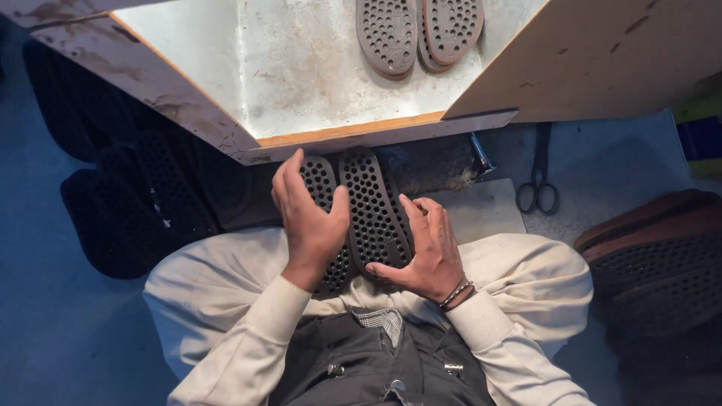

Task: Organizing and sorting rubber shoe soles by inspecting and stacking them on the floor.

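Both hands are wrapped around a pair of dark perforated shoe soles (361,218) resting on the person's lap. Left hand (308,222) has fingers spread over the left sole, right hand (425,248) curls its fingers round the right one's edge. Two more soles (417,30) lie on the white tray (301,75) ahead, scissors (538,177) off right. Dark stuff at left looks like stacked soles (143,203), hard to say.
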